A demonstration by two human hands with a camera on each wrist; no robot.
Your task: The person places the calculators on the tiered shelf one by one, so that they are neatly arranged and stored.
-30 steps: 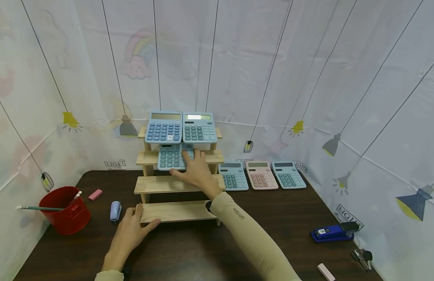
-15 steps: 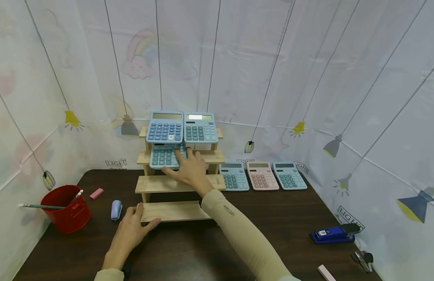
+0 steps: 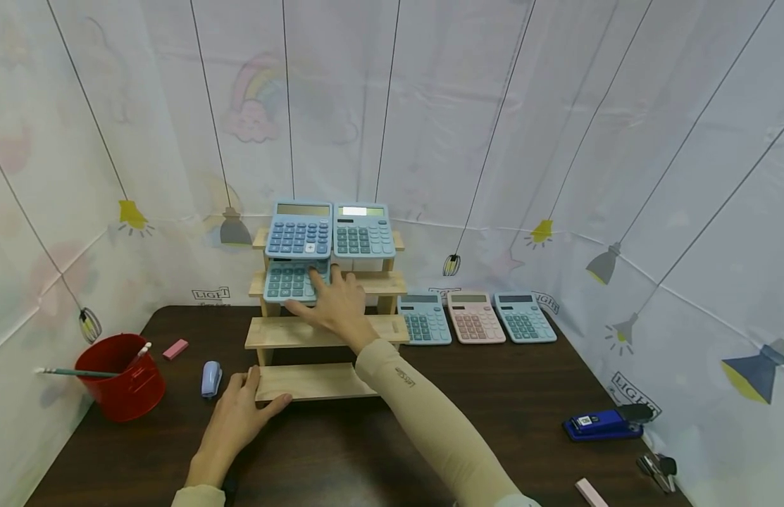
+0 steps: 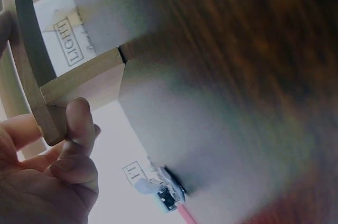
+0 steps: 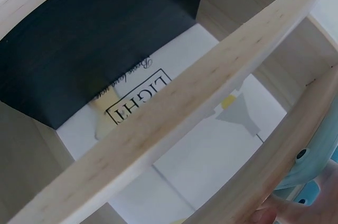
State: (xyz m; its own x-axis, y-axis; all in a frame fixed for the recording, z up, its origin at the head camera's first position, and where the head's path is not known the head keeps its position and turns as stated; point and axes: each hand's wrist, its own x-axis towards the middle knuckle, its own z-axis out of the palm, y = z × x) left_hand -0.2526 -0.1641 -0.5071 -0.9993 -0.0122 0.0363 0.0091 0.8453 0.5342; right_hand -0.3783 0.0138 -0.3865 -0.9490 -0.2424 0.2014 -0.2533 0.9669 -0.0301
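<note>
A wooden stepped shelf (image 3: 315,381) stands mid-table. Two blue calculators (image 3: 299,229) (image 3: 363,230) lean on its top step. A third blue calculator (image 3: 289,280) lies at the left of the second step. My right hand (image 3: 322,296) holds it, fingers on its right side and thumb along its front edge. In the right wrist view only a shelf board (image 5: 174,113) and the calculator's rim (image 5: 311,166) show. My left hand (image 3: 249,398) grips the bottom step's left corner. The left wrist view shows its fingers (image 4: 76,129) curled round that wooden corner (image 4: 79,84).
Three calculators, blue (image 3: 423,318), pink (image 3: 473,317) and teal (image 3: 523,317), lie in a row right of the shelf. At the left are a red bucket (image 3: 122,384) with pencils, a pink eraser (image 3: 174,349) and a small light-blue stapler (image 3: 209,378). A blue stapler (image 3: 604,424) lies front right.
My right hand has slid the second-step calculator leftward along the step to under the left top calculator. The left hand has stayed on the bottom step.
</note>
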